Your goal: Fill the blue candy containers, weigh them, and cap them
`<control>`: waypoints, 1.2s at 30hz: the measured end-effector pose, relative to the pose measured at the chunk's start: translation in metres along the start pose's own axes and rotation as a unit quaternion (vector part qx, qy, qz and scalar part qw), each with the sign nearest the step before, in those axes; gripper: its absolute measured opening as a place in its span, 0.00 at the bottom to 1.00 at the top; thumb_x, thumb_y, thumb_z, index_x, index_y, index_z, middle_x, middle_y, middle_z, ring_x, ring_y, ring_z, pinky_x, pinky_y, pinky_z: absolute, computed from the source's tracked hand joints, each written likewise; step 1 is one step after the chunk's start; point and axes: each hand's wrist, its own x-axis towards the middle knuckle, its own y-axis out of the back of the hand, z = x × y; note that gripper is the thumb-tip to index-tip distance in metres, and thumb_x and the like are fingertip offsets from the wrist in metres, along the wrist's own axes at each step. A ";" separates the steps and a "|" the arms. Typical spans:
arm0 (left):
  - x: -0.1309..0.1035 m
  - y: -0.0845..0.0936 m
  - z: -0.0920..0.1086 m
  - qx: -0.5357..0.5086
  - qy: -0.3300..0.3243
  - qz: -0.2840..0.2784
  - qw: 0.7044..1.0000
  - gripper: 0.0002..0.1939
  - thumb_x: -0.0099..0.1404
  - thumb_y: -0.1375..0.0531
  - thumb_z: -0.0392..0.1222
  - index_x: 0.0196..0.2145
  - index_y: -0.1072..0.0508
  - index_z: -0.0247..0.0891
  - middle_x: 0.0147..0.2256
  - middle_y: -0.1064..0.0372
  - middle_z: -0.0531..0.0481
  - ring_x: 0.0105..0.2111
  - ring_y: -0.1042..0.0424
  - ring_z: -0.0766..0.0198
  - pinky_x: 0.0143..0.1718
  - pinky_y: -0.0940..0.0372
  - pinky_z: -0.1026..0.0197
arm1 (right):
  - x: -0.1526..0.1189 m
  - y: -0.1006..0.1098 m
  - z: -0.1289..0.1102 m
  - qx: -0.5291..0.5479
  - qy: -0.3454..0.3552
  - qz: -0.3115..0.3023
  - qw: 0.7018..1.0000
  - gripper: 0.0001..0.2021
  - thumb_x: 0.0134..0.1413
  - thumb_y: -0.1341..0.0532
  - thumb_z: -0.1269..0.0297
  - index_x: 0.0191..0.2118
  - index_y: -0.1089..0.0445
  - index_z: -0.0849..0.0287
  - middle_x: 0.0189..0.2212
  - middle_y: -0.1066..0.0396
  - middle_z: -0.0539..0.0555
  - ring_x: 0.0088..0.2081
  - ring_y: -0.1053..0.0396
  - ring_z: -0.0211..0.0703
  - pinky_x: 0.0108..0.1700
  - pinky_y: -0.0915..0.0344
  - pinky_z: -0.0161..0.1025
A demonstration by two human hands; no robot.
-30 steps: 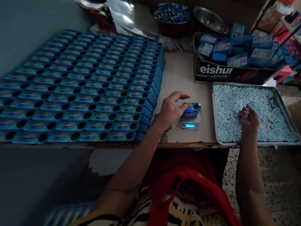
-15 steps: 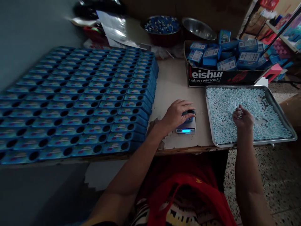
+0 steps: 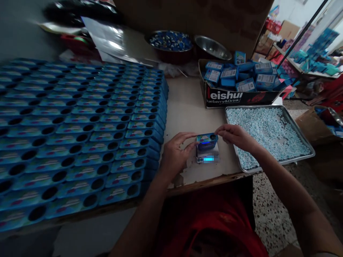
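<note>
A small blue box [image 3: 206, 140] with a round dark hole at its right end rests on a small digital scale [image 3: 200, 159], whose display glows blue. My left hand [image 3: 178, 151] has its thumb and fingertips at the box's left end, closed about its corners. Over the hole end, my right hand [image 3: 237, 136] holds its fingers pinched together; whatever is in them is hidden. To the right, pale blue and white tablets [image 3: 261, 126] cover much of a metal tray [image 3: 314, 153].
Rows of similar blue boxes [image 3: 118, 134] fill the left of the table. Behind the tray, a printed carton [image 3: 241, 98] holds more blue boxes. At the back stand a bowl of blue-and-white pieces [image 3: 171, 41] and a tilted metal bowl [image 3: 213, 48].
My right hand has moved left from the tablet tray to the box's hole end. My left hand has shifted from over the box to its left end. The camera view has turned right.
</note>
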 end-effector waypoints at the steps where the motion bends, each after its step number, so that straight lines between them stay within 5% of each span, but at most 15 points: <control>1: -0.004 0.002 -0.001 -0.009 0.012 0.009 1.000 0.11 0.69 0.31 0.48 0.46 0.17 0.45 0.47 0.18 0.47 0.50 0.20 0.54 0.57 0.28 0.51 | 0.003 -0.003 -0.007 -0.058 0.006 -0.006 0.998 0.15 0.68 0.39 0.53 0.44 0.22 0.59 0.22 0.37 0.46 0.25 0.42 0.35 0.29 0.46 0.35; 6: -0.014 0.004 -0.007 -0.032 0.058 0.006 0.998 0.12 0.69 0.32 0.50 0.47 0.16 0.47 0.48 0.18 0.48 0.51 0.21 0.53 0.57 0.29 0.51 | 0.013 -0.012 -0.019 -0.280 -0.004 -0.013 0.960 0.12 0.69 0.38 0.64 0.52 0.20 0.58 0.29 0.26 0.50 0.29 0.35 0.38 0.37 0.43 0.37; 11: -0.011 0.002 -0.009 -0.067 0.073 -0.001 0.995 0.13 0.66 0.30 0.51 0.46 0.17 0.46 0.48 0.19 0.47 0.52 0.21 0.51 0.59 0.29 0.49 | 0.017 -0.010 -0.009 -0.306 -0.039 0.014 0.951 0.26 0.63 0.31 0.65 0.66 0.28 0.54 0.27 0.27 0.47 0.29 0.33 0.40 0.36 0.42 0.37; 13: -0.010 0.001 -0.007 -0.077 0.076 0.001 0.994 0.14 0.66 0.30 0.52 0.46 0.17 0.46 0.48 0.18 0.47 0.51 0.21 0.51 0.59 0.29 0.48 | 0.017 -0.008 -0.005 -0.251 -0.038 0.020 0.967 0.26 0.62 0.31 0.62 0.65 0.28 0.54 0.24 0.31 0.44 0.26 0.36 0.38 0.34 0.42 0.36; 16: -0.010 -0.001 -0.004 -0.080 0.082 0.010 0.993 0.14 0.67 0.30 0.52 0.46 0.17 0.46 0.47 0.19 0.47 0.50 0.21 0.52 0.57 0.29 0.49 | 0.020 -0.009 0.000 -0.146 -0.030 0.022 0.989 0.13 0.62 0.32 0.56 0.48 0.23 0.57 0.21 0.35 0.43 0.24 0.40 0.36 0.30 0.44 0.35; 19: -0.011 -0.002 -0.005 -0.076 0.089 0.031 0.993 0.12 0.68 0.31 0.51 0.46 0.17 0.46 0.46 0.19 0.48 0.50 0.22 0.53 0.57 0.29 0.51 | 0.024 0.000 0.007 -0.007 -0.036 0.084 0.996 0.13 0.61 0.31 0.53 0.35 0.28 0.57 0.20 0.38 0.44 0.22 0.44 0.33 0.25 0.48 0.33; 23: -0.013 0.000 -0.008 -0.080 0.113 0.071 0.988 0.11 0.67 0.31 0.51 0.44 0.17 0.45 0.45 0.19 0.48 0.48 0.21 0.54 0.56 0.29 0.51 | 0.010 0.046 0.029 0.265 -0.113 0.243 0.926 0.13 0.60 0.30 0.59 0.35 0.33 0.57 0.22 0.39 0.43 0.20 0.49 0.30 0.20 0.53 0.28; 28: -0.003 0.005 -0.003 -0.017 0.080 0.076 0.994 0.07 0.68 0.32 0.48 0.41 0.18 0.47 0.43 0.20 0.49 0.47 0.22 0.52 0.54 0.29 0.50 | -0.044 0.095 0.073 0.426 -0.241 0.322 0.811 0.09 0.57 0.39 0.78 0.35 0.37 0.57 0.23 0.36 0.45 0.19 0.44 0.29 0.19 0.46 0.25; 36: 0.031 -0.002 0.016 0.250 -0.036 -0.060 0.966 0.03 0.67 0.30 0.42 0.34 0.16 0.44 0.37 0.20 0.45 0.41 0.24 0.49 0.46 0.31 0.48 | -0.068 0.077 0.103 0.462 -0.218 0.268 0.817 0.10 0.58 0.32 0.74 0.43 0.31 0.59 0.24 0.33 0.44 0.17 0.46 0.27 0.16 0.48 0.24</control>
